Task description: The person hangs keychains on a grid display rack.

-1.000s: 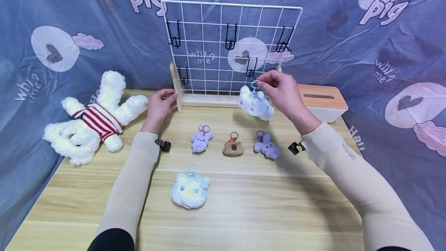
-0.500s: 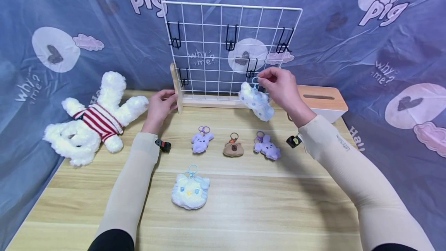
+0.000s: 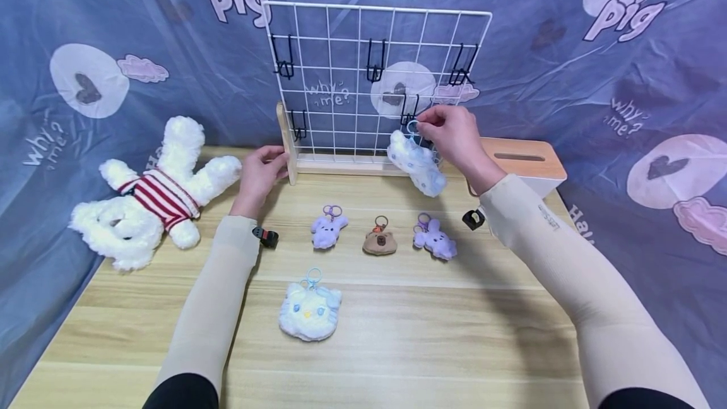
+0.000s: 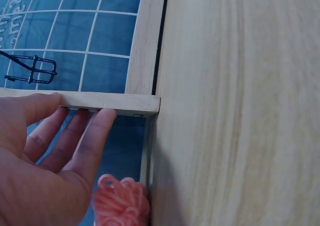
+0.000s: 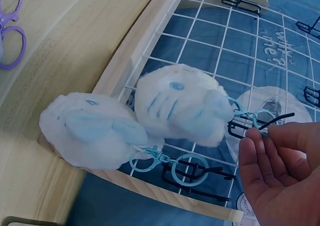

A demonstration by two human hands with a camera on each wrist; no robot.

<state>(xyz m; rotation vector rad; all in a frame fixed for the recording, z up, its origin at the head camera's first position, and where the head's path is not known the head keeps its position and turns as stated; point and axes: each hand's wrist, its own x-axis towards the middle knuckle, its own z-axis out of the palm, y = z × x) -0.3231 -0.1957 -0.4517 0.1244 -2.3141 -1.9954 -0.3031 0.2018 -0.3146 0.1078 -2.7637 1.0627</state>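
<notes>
Overall, the tabletop (image 3: 409,339) carries the wire rack (image 3: 357,93) along its far edge and, toward its far left corner, the white bear (image 3: 165,197). My left hand (image 3: 263,174) grips the rack's left wooden foot (image 4: 132,103) between thumb and fingers. My right hand (image 3: 451,137) pinches a white-and-blue plush (image 3: 418,164) by its ring (image 5: 255,120), aloft near the far edge, right of centre. Ring overlaps a black hook (image 5: 282,118); cannot tell whether threaded.
</notes>
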